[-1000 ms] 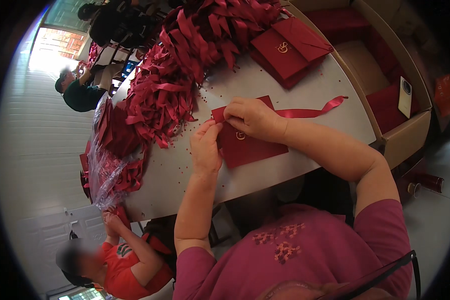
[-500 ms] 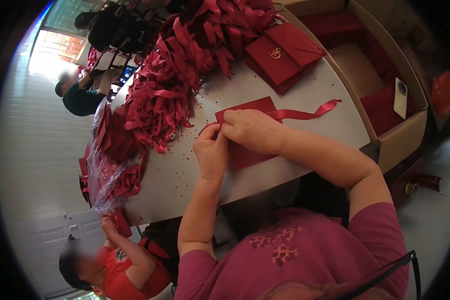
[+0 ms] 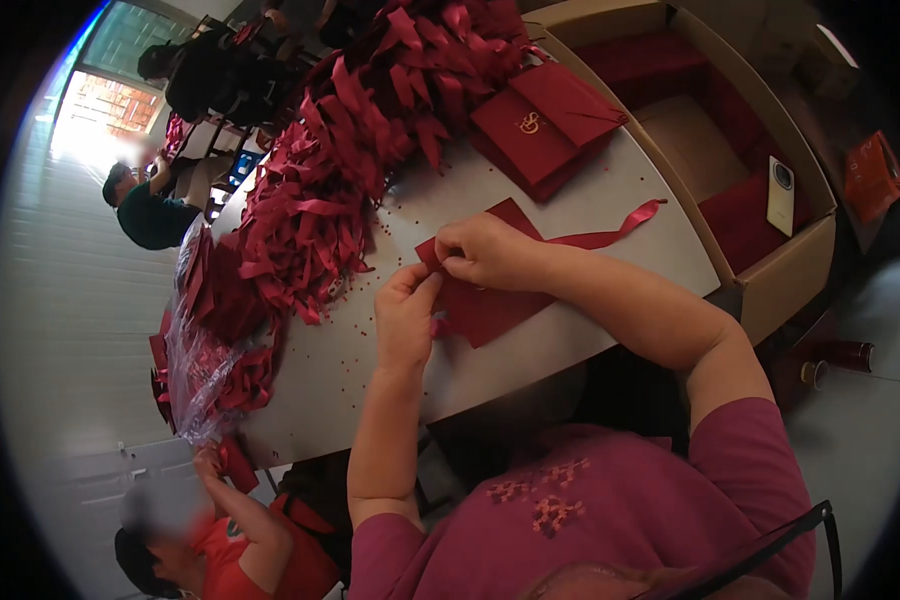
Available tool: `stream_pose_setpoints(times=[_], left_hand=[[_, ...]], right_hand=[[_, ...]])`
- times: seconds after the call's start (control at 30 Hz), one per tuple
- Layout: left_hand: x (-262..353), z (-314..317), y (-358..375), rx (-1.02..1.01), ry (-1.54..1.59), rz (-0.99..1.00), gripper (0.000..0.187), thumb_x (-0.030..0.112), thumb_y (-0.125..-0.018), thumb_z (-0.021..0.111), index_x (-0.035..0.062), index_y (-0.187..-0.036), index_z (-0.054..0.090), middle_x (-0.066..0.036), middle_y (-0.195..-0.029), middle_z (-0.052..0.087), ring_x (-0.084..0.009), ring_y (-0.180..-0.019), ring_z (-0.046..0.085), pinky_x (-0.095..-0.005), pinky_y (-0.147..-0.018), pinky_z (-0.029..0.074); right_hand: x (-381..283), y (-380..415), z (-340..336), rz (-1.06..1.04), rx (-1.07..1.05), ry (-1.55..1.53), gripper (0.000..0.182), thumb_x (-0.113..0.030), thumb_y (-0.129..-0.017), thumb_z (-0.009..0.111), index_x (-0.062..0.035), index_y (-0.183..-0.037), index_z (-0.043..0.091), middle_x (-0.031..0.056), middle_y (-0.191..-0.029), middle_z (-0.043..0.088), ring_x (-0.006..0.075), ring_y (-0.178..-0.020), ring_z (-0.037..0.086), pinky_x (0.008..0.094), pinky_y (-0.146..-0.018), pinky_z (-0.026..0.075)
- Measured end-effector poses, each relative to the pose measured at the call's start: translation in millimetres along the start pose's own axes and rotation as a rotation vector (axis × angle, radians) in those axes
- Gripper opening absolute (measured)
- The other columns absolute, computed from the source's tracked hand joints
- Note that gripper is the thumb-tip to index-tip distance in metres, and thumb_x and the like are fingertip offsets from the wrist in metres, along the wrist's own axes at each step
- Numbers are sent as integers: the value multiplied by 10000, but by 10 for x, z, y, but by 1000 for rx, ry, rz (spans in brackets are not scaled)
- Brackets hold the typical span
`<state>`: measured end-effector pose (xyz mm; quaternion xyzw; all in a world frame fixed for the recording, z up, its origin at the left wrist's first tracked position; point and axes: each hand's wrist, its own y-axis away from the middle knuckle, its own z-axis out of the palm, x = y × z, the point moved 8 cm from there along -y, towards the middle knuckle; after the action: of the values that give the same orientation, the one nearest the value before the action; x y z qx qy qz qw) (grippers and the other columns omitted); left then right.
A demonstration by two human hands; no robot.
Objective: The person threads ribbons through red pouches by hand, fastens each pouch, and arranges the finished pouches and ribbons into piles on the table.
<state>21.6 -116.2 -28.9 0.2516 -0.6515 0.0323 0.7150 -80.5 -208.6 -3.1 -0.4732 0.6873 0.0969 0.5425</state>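
Observation:
A flat dark red paper bag [image 3: 500, 315] lies tilted on the table under my hands. My right hand [image 3: 490, 250] is closed at its upper left edge, fingertips pinched together; exactly what is between them is hidden. Just to the left, my left hand [image 3: 405, 315] is closed with thumb and forefinger together, and a short bit of red ribbon shows by its palm. From behind my right wrist a longer red ribbon [image 3: 625, 227] runs out to the right across the table.
Finished-looking red bags with a gold emblem [image 3: 540, 125] are stacked behind. A large heap of ribboned bags [image 3: 310, 190] covers the table's left side. At right stands a cardboard box [image 3: 785, 290] with a phone [image 3: 780, 197] on it. A co-worker in orange [image 3: 260, 550] sits at lower left.
My left hand has come slightly apart from my right hand, moving down and left. The bag has turned a little, and the ribbon bit now shows by my left palm. The whole view has shifted slightly.

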Motion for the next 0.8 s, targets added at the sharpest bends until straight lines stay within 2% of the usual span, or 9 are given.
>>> stream_pose_setpoints(times=[0.2, 0.27, 0.4, 0.47, 0.5, 0.57, 0.6, 0.67, 0.8], left_hand=[[-42, 9, -85, -73, 35, 156, 199, 61, -962, 520, -29, -1109, 619, -55, -942, 656, -123, -748, 644, -263, -613, 554], [-9, 22, -87, -87, -161, 265, 207, 43, -970, 490, -40, -1113, 615, -64, -962, 650, -128, -745, 643, -268, -623, 560], [68, 15, -44, -69, -190, 219, 190, 25, -951, 508, -47, -1093, 612, -53, -952, 647, -120, -748, 639, -267, -669, 560], [114, -36, -80, -68, -350, 295, 158, -7, -900, 560, -39, -1042, 621, -62, -935, 648, -121, -725, 633, -265, -674, 542], [103, -67, -107, -68, -348, 295, 158, -7, -900, 560, -39, -1042, 621, -62, -935, 648, -121, -725, 633, -265, -674, 542], [173, -75, -99, -84, -495, 441, 118, -13, -849, 609, -32, -963, 631, -78, -869, 644, -121, -690, 623, -261, -629, 512], [199, -82, -92, -81, -494, 439, 118, -13, -849, 609, -32, -963, 631, -78, -869, 644, -121, -690, 623, -261, -629, 512], [323, -31, -19, -77, -703, 552, 77, -9, -838, 609, -17, -905, 646, -79, -790, 635, -122, -673, 615, -254, -591, 481], [327, -87, -75, -131, -759, 485, 44, 5, -847, 602, -4, -860, 643, -61, -725, 629, -110, -647, 608, -258, -577, 474]], right_hand=[[-57, 24, -28, -68, 82, 152, 62, -55, -781, 630, -10, -786, 588, 151, -766, 596, 341, -710, 593, 404, -634, 473], [-179, 67, 29, -209, 107, 387, 50, -39, -782, 627, -12, -784, 585, 149, -770, 596, 339, -711, 591, 394, -635, 481], [-104, 49, 13, -181, 140, 344, 45, -25, -774, 648, -20, -786, 605, 154, -773, 604, 334, -724, 598, 370, -639, 495], [-26, 23, -73, -76, 141, 48, 50, -5, -775, 670, -24, -809, 639, 124, -770, 624, 246, -699, 620, 324, -629, 501], [-49, 21, -95, -75, 140, 49, 50, -5, -775, 670, -24, -809, 639, 124, -770, 624, 246, -699, 620, 324, -629, 501], [111, 28, -23, 168, 41, -171, 80, 10, -775, 692, -19, -843, 661, 75, -775, 639, 135, -685, 609, 277, -612, 494], [117, 28, -18, 169, 38, -172, 80, 10, -775, 692, -19, -843, 661, 75, -775, 639, 135, -685, 609, 277, -612, 494], [283, 66, 116, 377, -91, -339, 85, 18, -780, 693, -4, -854, 657, 39, -776, 635, 75, -672, 574, 249, -590, 483], [276, 46, 158, 321, -138, -274, 152, -10, -749, 723, 0, -881, 648, 65, -792, 647, 119, -698, 602, 267, -628, 495]])
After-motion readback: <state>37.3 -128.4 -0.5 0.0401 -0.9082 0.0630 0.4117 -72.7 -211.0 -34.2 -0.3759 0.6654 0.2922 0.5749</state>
